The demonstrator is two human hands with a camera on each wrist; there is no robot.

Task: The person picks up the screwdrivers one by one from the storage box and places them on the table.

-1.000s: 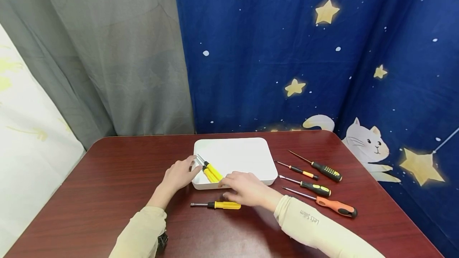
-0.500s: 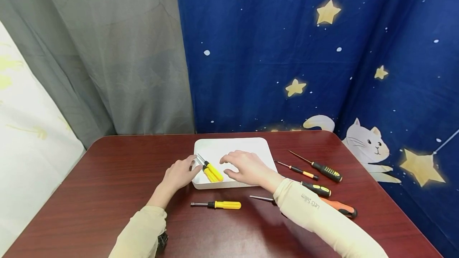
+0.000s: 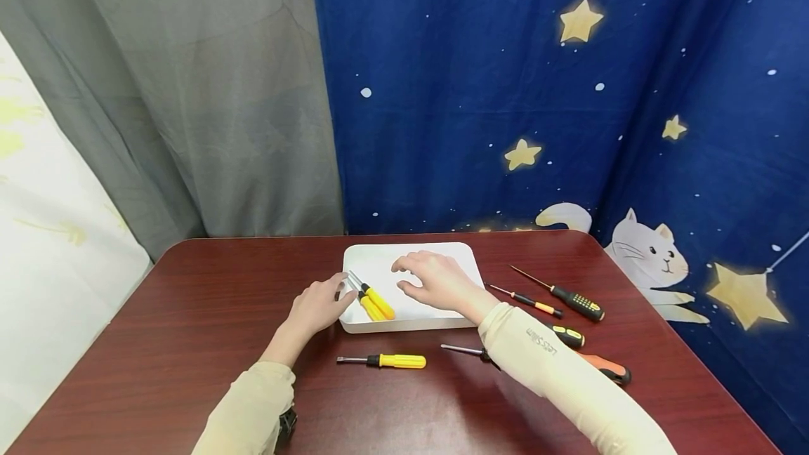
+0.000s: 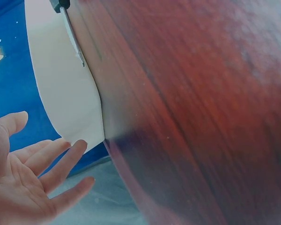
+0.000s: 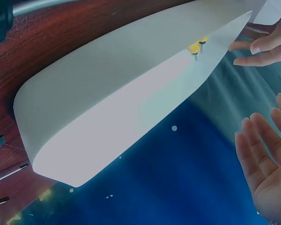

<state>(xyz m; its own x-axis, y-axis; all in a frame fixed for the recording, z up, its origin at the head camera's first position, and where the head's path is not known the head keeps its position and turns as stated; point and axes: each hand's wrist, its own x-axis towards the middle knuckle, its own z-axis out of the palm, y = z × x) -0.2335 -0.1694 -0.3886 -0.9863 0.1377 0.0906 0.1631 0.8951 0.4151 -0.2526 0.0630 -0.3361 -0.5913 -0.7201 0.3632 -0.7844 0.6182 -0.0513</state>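
Note:
A shallow white tray [image 3: 413, 326] lies on the table with two yellow-handled screwdrivers [image 3: 380, 302] at its left end. My left hand [image 3: 318, 307] is at the tray's left rim, fingers spread and loosely bent; the left wrist view shows the palm [image 4: 23, 187] holding nothing. Over the middle of the tray hovers my right hand [image 3: 439, 281], thumb and fingers apart. Its palm [image 5: 274, 176] is bare in the right wrist view. In front of the tray lies another yellow-handled screwdriver [image 3: 402, 361]. My right sleeve partly covers a further screwdriver [image 3: 463, 350].
Right of the tray lie several screwdrivers: a black one with yellow dots [image 3: 576, 302], a thin black-and-orange one [image 3: 537, 304], a black-and-yellow one [image 3: 570, 336] and an orange one [image 3: 605, 366]. Curtains [image 3: 442, 125] hang behind the table [image 3: 240, 286].
My right hand has risen from the tray's front edge to above its middle, uncovering the yellow handles in the tray and a screwdriver shaft on the table. The left hand has stayed put.

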